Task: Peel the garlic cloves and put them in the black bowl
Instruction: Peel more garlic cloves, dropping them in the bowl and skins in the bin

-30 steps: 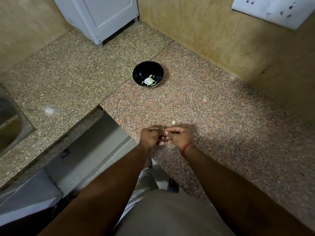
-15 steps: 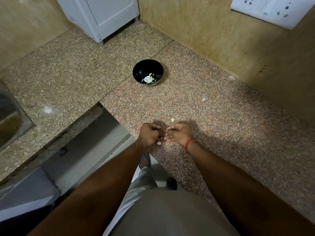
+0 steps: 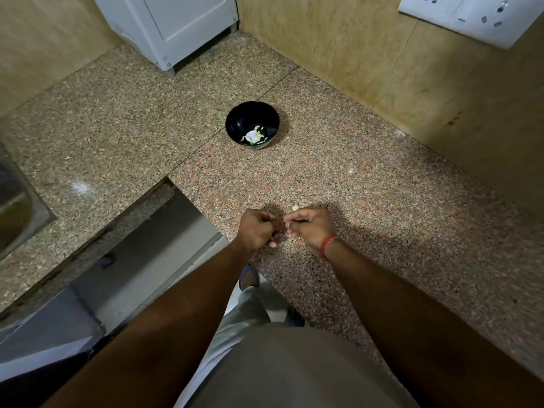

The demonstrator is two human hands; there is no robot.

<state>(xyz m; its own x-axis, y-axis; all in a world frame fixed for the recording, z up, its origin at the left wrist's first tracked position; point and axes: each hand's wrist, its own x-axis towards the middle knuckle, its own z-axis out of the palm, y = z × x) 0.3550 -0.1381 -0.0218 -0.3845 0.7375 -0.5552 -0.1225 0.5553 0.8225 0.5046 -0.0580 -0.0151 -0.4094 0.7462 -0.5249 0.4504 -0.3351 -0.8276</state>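
Note:
My left hand [image 3: 255,231] and my right hand [image 3: 309,226] meet fingertip to fingertip just above the granite counter's near edge. Both have their fingers curled and pinch something small between them; it is almost wholly hidden, so I take it for a garlic clove. A small pale garlic piece [image 3: 294,207] lies on the counter just beyond my right hand. The black bowl [image 3: 235,119] stands farther back on the counter, with pale peeled garlic [image 3: 255,135] at its bottom.
A white appliance [image 3: 176,25] stands in the back corner. A steel sink [image 3: 17,201] is set into the counter [image 3: 382,187] at far left. A white socket panel [image 3: 471,16] hangs on the right wall. The counter's inner corner drops to the floor beside my left forearm.
The hands keep working at the same spot, fingertips shifting slightly. The view has tilted a little, so bowl and hands sit a bit higher in the frame.

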